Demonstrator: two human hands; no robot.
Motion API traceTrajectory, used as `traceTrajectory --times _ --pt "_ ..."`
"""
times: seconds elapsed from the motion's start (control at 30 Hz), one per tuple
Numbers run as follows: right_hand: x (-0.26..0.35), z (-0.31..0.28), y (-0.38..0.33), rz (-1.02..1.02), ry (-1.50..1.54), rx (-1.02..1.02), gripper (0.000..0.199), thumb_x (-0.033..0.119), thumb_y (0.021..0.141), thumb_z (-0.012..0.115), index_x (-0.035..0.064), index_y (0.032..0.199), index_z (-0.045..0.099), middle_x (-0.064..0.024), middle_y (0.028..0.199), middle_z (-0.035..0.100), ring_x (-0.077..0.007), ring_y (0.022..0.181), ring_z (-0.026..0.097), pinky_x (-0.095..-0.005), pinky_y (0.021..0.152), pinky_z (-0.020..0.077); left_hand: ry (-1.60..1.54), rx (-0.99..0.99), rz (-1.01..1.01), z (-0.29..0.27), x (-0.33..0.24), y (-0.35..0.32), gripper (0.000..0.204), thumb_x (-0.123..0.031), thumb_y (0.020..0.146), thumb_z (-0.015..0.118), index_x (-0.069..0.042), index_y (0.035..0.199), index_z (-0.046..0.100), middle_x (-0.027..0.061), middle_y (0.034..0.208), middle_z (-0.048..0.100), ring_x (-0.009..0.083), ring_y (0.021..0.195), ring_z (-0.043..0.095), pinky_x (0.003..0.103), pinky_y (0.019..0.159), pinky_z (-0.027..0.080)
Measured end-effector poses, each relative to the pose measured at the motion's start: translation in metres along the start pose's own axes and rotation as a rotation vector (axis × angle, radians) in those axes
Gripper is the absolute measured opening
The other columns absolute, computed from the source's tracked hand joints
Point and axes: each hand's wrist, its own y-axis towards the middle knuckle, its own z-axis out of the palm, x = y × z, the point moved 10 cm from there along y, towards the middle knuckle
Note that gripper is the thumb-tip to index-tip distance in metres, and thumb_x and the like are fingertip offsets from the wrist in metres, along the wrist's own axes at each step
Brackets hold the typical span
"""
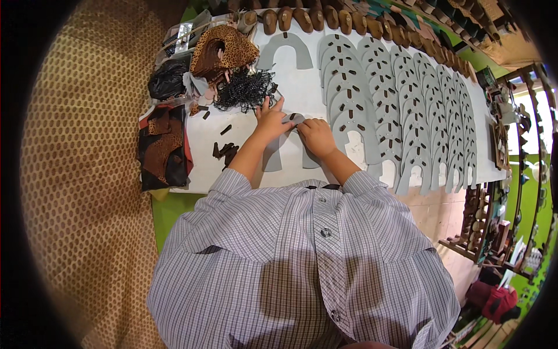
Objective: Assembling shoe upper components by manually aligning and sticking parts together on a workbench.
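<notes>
A grey U-shaped shoe-upper piece lies flat on the white table in front of me. My left hand presses on its top with fingers spread. My right hand rests beside it, fingers curled down on the same piece. A small dark brown strip sits between my fingertips; which hand grips it I cannot tell. Small dark brown strips lie loose to the left of my left forearm.
Rows of overlapping grey cut pieces with brown strips cover the table's right side. At back left lie a black netted bundle, spotted brown material and dark leather scraps. Wooden shoe lasts line the far edge. Shelves stand right.
</notes>
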Motion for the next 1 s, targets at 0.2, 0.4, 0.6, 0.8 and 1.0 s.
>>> traceTrajectory --times 0.2,0.4,0.6,0.8,1.0 --pt "0.008 -0.001 0.001 0.013 -0.068 0.081 0.011 0.019 0.076 0.058 0.0094 0.081 0.062 -0.0033 0.08 0.055 -0.022 0.078 0.055 -0.0365 0.07 0.0418 0.041 0.014 -0.026 0.003 0.002 0.001 0.036 -0.038 0.072 0.068 -0.006 0.088 0.071 0.0093 0.143 0.033 0.0391 0.134 0.015 0.061 0.104 0.01" --pt "0.004 -0.007 -0.004 0.111 -0.08 0.1 0.021 0.03 0.08 0.058 0.0121 0.089 0.065 -0.0029 0.085 0.055 -0.0219 0.083 0.054 -0.039 0.071 0.0405 0.041 -0.076 0.012 -0.007 -0.018 -0.006 0.028 -0.034 0.072 0.069 -0.007 0.081 0.071 0.0092 0.142 0.035 0.0397 0.133 0.016 0.061 0.103 0.012" --pt "0.004 -0.004 -0.003 0.083 -0.142 0.16 0.026 0.031 0.08 0.059 0.0144 0.099 0.065 -0.0036 0.083 0.053 -0.0219 0.082 0.054 -0.0371 0.072 0.0389 0.003 -0.132 0.042 -0.004 -0.012 -0.004 0.024 -0.032 0.073 0.068 -0.01 0.08 0.071 0.0088 0.142 0.035 0.0393 0.132 0.018 0.062 0.102 0.014" --pt "0.003 -0.005 -0.005 0.076 -0.157 0.208 0.025 0.033 0.081 0.058 0.0175 0.099 0.065 -0.0024 0.082 0.052 -0.0212 0.081 0.053 -0.0374 0.073 0.0381 0.097 -0.042 -0.065 -0.002 -0.011 0.0 0.03 -0.035 0.073 0.069 -0.011 0.089 0.071 0.0079 0.142 0.036 0.0406 0.131 0.021 0.055 0.101 0.019" --pt "0.003 0.003 -0.006 0.094 -0.205 0.288 0.028 0.038 0.083 0.054 0.0189 0.102 0.065 -0.0007 0.085 0.055 -0.0194 0.086 0.053 -0.0393 0.077 0.0382 0.018 0.011 -0.065 0.007 -0.004 0.003 0.027 -0.036 0.074 0.067 -0.017 0.093 0.071 0.0056 0.144 0.031 0.0395 0.133 0.017 0.059 0.104 0.015"
